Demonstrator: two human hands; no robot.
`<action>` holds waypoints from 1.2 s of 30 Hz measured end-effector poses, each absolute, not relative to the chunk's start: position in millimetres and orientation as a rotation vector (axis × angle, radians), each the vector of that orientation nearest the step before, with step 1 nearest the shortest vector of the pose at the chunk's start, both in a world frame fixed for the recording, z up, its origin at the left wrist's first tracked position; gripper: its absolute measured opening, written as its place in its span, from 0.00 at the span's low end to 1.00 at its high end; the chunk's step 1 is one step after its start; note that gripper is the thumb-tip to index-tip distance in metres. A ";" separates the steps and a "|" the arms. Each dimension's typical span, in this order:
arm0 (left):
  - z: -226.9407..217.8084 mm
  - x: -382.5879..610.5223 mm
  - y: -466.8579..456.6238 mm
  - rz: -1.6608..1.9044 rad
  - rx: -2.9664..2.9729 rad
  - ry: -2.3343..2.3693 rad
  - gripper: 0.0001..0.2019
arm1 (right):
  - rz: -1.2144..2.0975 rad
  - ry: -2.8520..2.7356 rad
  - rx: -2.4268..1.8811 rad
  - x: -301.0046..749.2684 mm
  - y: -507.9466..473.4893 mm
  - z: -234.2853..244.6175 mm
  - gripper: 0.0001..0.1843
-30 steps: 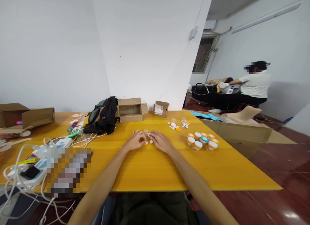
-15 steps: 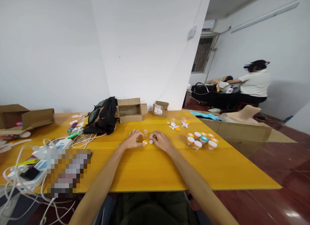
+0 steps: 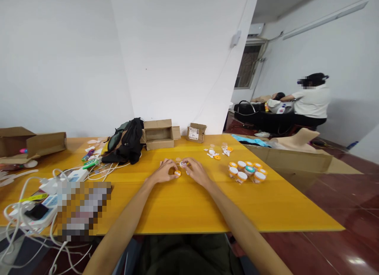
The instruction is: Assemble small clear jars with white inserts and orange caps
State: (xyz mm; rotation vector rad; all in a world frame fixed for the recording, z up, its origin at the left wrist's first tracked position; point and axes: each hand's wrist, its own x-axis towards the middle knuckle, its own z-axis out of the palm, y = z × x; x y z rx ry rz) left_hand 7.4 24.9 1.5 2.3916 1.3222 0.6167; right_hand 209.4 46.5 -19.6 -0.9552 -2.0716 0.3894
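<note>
An orange lid (image 3: 177, 173) with a white centre is near the middle of the table, between my hands. My left hand (image 3: 165, 171) curls around its left side, thumb and forefinger at the rim. My right hand (image 3: 194, 170) pinches a small white round piece (image 3: 182, 164) just beyond the lid. Partly hidden behind the fingertips stands a small clear cup (image 3: 178, 160). Under my right fingers lies a small white piece with dark marks (image 3: 187, 173); its kind is hard to make out.
Several lidded clear jars (image 3: 247, 170) cluster at the right. Loose cups, lids and white pieces (image 3: 211, 152) lie farther back. Cardboard boxes (image 3: 160, 144) and a dark bag (image 3: 132, 138) line the back. A power strip (image 3: 53, 200) with cables occupies the left. A person (image 3: 312, 101) sits beyond.
My right hand has moved slightly left and away from me, bringing the white round piece close to the clear cup. My left fingers have closed in toward the orange lid.
</note>
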 end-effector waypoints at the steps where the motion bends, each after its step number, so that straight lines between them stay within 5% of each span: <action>1: 1.8 7.8 24.7 0.620 2.390 1.317 0.07 | 0.428 -2.075 -0.913 207.4 45.1 -19.7 0.06; 11: 1.8 9.1 24.6 0.633 2.392 1.333 0.09 | 0.572 -2.143 -0.731 202.2 41.9 -27.1 0.13; 24: -0.5 10.0 25.0 0.656 2.394 1.347 0.08 | 0.665 -2.071 -0.719 199.6 46.3 -27.1 0.09; 36: 0.8 11.2 24.4 0.656 2.401 1.348 0.07 | 0.888 -1.829 -0.914 200.5 51.7 -27.8 0.21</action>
